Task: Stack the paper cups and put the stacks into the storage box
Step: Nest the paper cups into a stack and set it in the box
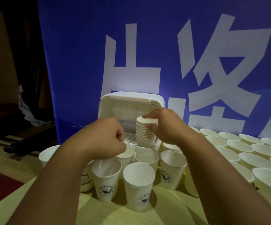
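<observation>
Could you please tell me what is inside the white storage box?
The storage box stands open: a pale back wall and ribbed floor show, no cups visible there. The right hand holds a cup stack in front, covering the interior's right side.

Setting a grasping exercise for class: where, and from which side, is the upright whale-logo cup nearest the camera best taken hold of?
Grip the nearest cup round its upper wall, probably from the near side: it stands upright, mouth up, neighbouring cups crowd its back and left, and its near face is free.
</observation>
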A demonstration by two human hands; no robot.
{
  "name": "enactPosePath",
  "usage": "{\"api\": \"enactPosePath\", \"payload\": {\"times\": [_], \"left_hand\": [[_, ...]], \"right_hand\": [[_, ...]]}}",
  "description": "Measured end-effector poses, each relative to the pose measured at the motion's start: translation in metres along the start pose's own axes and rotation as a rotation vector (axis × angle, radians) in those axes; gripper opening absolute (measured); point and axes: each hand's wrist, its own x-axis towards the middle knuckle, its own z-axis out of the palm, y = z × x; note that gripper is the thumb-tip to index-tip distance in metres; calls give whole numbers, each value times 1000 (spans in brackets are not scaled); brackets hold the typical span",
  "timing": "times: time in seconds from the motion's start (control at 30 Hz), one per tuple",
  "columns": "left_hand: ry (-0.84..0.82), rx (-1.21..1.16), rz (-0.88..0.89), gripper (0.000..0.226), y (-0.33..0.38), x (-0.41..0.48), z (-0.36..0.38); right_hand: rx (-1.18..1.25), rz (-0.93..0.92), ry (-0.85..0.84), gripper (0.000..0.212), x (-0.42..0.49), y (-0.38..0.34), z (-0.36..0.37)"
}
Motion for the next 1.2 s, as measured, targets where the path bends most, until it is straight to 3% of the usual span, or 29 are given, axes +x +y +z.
{"api": "enactPosePath", "payload": {"times": [0.07,0.1,0.2,0.27,0.47,0.67,0.87,1.03,1.2], "left_hand": [[-118,-2,-22,7,1,-5,-5],[-170,-2,-31,8,2,-8,-7],[-304,24,-46,18,8,-13,-8],[-373,65,-48,23,12,-15,-5],[-415,177,-52,21,17,-12,6],[-342,148,8,20,13,-11,5],[-122,-132,86,19,7,-17,-12],[280,-315,270,21,-1,-9,-15],[679,-514,300,12,-1,5,-2]], "right_hand": [[103,-72,-7,18,-5,-8,-18],[133,-116,-94,11,-9,-12,-28],[109,-173,-567,18,-25,-30,-44],[0,-144,-779,25,-32,-40,-39],[-172,-100,-934,33,-38,-61,-22],[-159,-133,-910,15,-43,-66,-20],[51,-150,-759,4,-41,-50,-54],[332,-70,-523,11,-40,-24,-86],[412,71,-82,13,-30,-5,-87]]}}
